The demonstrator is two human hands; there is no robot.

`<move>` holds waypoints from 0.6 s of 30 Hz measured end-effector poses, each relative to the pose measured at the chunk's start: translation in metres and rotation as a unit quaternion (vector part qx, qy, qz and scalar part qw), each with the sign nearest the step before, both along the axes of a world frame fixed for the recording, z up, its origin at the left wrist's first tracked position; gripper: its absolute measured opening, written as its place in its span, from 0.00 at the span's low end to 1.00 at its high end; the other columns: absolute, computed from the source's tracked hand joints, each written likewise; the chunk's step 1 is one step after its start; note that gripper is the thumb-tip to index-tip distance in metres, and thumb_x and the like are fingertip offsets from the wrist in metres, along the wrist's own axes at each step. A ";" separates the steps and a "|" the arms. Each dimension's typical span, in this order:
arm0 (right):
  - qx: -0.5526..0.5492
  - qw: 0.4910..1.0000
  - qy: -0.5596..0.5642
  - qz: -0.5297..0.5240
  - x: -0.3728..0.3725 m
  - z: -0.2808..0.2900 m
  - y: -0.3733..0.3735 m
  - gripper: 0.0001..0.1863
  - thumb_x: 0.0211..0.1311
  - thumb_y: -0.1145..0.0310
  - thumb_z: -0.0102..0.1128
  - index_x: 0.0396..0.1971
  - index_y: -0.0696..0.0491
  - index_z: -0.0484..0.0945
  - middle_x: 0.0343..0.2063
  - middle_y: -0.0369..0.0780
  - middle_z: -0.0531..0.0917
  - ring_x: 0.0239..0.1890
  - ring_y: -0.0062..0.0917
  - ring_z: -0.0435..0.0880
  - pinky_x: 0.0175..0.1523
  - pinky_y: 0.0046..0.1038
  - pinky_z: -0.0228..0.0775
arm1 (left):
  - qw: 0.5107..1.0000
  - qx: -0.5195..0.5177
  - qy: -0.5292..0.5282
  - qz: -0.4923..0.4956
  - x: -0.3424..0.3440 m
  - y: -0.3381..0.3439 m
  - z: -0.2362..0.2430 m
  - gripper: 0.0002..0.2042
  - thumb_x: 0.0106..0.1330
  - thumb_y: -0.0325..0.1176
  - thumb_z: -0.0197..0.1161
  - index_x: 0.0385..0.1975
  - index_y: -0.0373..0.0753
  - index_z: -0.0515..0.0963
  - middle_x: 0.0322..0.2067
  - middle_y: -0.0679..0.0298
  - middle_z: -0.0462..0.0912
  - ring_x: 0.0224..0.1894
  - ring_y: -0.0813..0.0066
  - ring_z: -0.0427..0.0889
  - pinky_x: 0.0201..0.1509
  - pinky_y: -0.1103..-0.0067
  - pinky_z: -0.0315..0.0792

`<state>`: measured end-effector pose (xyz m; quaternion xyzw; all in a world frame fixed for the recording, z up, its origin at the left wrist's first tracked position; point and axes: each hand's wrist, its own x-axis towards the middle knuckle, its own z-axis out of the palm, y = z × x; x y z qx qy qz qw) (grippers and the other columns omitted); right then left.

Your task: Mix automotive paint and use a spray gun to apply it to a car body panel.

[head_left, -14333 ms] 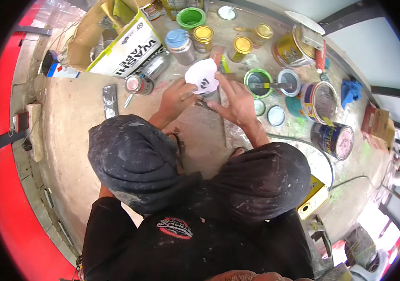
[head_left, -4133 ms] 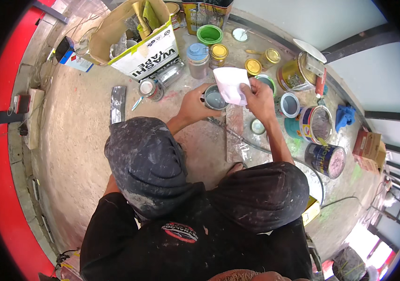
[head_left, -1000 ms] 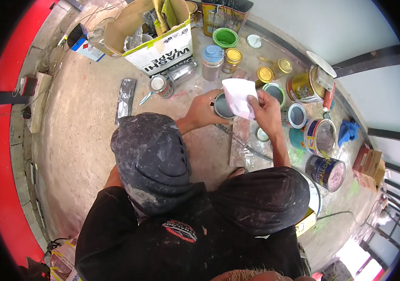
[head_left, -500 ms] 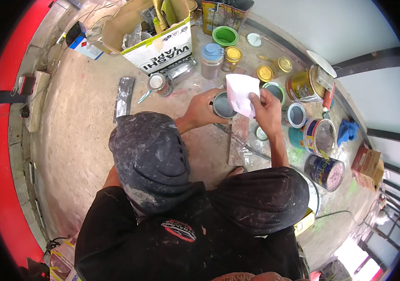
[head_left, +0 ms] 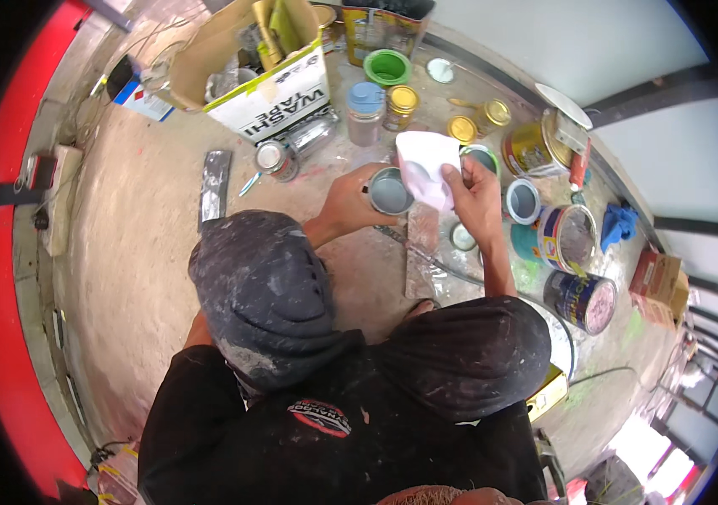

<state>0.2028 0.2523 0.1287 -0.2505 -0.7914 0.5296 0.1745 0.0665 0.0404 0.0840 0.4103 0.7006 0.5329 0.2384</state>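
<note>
My left hand point(head_left: 347, 202) is closed around a small cup of grey paint point(head_left: 391, 194), its open mouth facing up toward me. Just right of it, my right hand point(head_left: 478, 200) pinches a white paper cone point(head_left: 428, 168) that looks like a paint strainer. The paper's left edge overlaps the cup's rim in this view; whether they touch I cannot tell. Beyond the hands stand a jar with a blue lid point(head_left: 365, 114) and a yellow-lidded tin point(head_left: 402, 105). A small round tin point(head_left: 275, 160) stands to the left.
Paint cans crowd the right side, among them a grey-filled pot point(head_left: 523, 202) and a dark blue can point(head_left: 582, 300). A cardboard box point(head_left: 279, 105) stands at the far left, with a taped strip point(head_left: 215, 185) on the floor nearer me. A hose point(head_left: 468, 276) crosses the floor.
The cup has tipped slightly, showing more of the grey paint. The paper cone has tilted and its opening shows more. The whole view has shifted a little.
</note>
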 end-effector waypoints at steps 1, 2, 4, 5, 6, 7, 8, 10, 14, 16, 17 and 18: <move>0.001 1.000 -0.001 -0.009 -0.002 0.011 0.002 0.11 0.68 0.66 0.65 0.34 0.60 0.80 0.15 0.34 0.73 0.20 0.13 0.64 0.25 0.24 0.57 | 1.000 0.011 0.003 0.002 0.000 -0.003 0.000 0.39 0.41 0.33 0.86 0.59 0.36 0.77 0.50 0.60 0.85 0.52 0.73 0.83 0.59 0.74 0.76; -0.032 0.999 -0.017 -0.035 -0.004 0.024 0.006 0.11 0.68 0.66 0.65 0.34 0.60 0.80 0.16 0.35 0.74 0.20 0.12 0.66 0.25 0.24 0.58 | 1.000 0.013 0.001 -0.009 0.000 -0.007 0.000 0.39 0.41 0.33 0.86 0.59 0.36 0.77 0.50 0.60 0.85 0.52 0.73 0.83 0.59 0.74 0.76; -0.046 0.996 -0.021 -0.076 0.001 0.033 0.024 0.12 0.69 0.65 0.62 0.34 0.60 0.81 0.17 0.39 0.77 0.20 0.16 0.74 0.27 0.28 0.63 | 0.999 0.032 0.016 0.017 -0.002 -0.012 -0.005 0.38 0.42 0.31 0.86 0.58 0.35 0.77 0.50 0.60 0.85 0.52 0.74 0.83 0.59 0.74 0.76; -0.042 0.995 -0.023 -0.089 0.006 0.028 0.041 0.12 0.69 0.65 0.62 0.34 0.60 0.81 0.17 0.39 0.77 0.20 0.16 0.74 0.27 0.28 0.63 | 0.999 0.036 0.013 0.005 0.000 -0.012 -0.007 0.38 0.42 0.31 0.86 0.58 0.35 0.77 0.50 0.60 0.85 0.52 0.74 0.83 0.59 0.74 0.76; 0.040 0.991 -0.036 -0.121 0.012 0.016 0.059 0.13 0.70 0.64 0.61 0.34 0.60 0.81 0.18 0.42 0.78 0.20 0.21 0.76 0.28 0.30 0.65 | 1.000 0.022 0.000 0.010 0.001 -0.013 -0.008 0.38 0.42 0.31 0.86 0.58 0.35 0.77 0.50 0.61 0.85 0.52 0.74 0.83 0.59 0.75 0.75; 0.121 0.980 -0.049 -0.151 0.016 0.009 0.071 0.13 0.70 0.63 0.60 0.34 0.60 0.81 0.18 0.44 0.78 0.19 0.26 0.77 0.28 0.33 0.67 | 1.000 0.007 -0.012 0.016 0.002 -0.015 -0.009 0.37 0.42 0.30 0.86 0.57 0.35 0.77 0.50 0.61 0.84 0.53 0.74 0.83 0.60 0.75 0.75; 0.124 0.976 -0.063 -0.166 0.021 0.002 0.080 0.14 0.70 0.62 0.58 0.34 0.59 0.82 0.22 0.51 0.82 0.22 0.42 0.81 0.32 0.41 0.70 | 1.000 0.008 -0.012 0.006 0.003 -0.015 -0.011 0.37 0.42 0.30 0.86 0.57 0.35 0.77 0.50 0.61 0.84 0.53 0.74 0.83 0.60 0.75 0.75; 0.192 0.964 -0.085 -0.163 0.026 -0.018 0.094 0.16 0.70 0.60 0.57 0.34 0.59 0.82 0.25 0.53 0.83 0.26 0.48 0.83 0.35 0.44 0.72 | 1.000 -0.002 -0.025 0.015 0.004 -0.015 -0.014 0.36 0.42 0.30 0.86 0.56 0.35 0.77 0.50 0.63 0.84 0.53 0.75 0.83 0.60 0.75 0.75; 0.273 0.925 -0.206 -0.165 0.043 -0.033 0.092 0.20 0.71 0.53 0.53 0.42 0.56 0.83 0.31 0.56 0.86 0.37 0.57 0.86 0.44 0.53 0.75 | 1.000 0.010 -0.015 0.018 0.011 -0.013 -0.006 0.37 0.43 0.32 0.86 0.57 0.35 0.78 0.49 0.62 0.86 0.52 0.74 0.84 0.59 0.74 0.77; 0.275 0.903 -0.258 -0.205 0.048 -0.016 0.071 0.20 0.72 0.54 0.53 0.50 0.55 0.81 0.35 0.55 0.87 0.39 0.56 0.86 0.46 0.52 0.76 | 0.999 0.029 -0.015 0.032 0.012 -0.015 -0.001 0.38 0.42 0.33 0.87 0.56 0.34 0.78 0.49 0.61 0.85 0.51 0.74 0.84 0.58 0.75 0.77; 0.276 0.899 -0.263 -0.213 0.058 -0.013 0.063 0.20 0.72 0.54 0.53 0.50 0.55 0.81 0.35 0.55 0.87 0.39 0.56 0.86 0.46 0.52 0.76 | 0.999 0.032 -0.019 0.022 0.011 -0.016 -0.001 0.38 0.42 0.33 0.87 0.56 0.34 0.78 0.49 0.61 0.85 0.51 0.74 0.84 0.58 0.75 0.77; 0.298 0.908 -0.159 -0.247 0.068 -0.015 0.056 0.19 0.72 0.55 0.54 0.50 0.55 0.81 0.37 0.54 0.87 0.38 0.54 0.86 0.45 0.51 0.76 | 0.999 0.039 0.026 0.023 0.007 -0.020 -0.002 0.38 0.42 0.33 0.88 0.56 0.33 0.78 0.49 0.61 0.85 0.52 0.73 0.84 0.58 0.75 0.77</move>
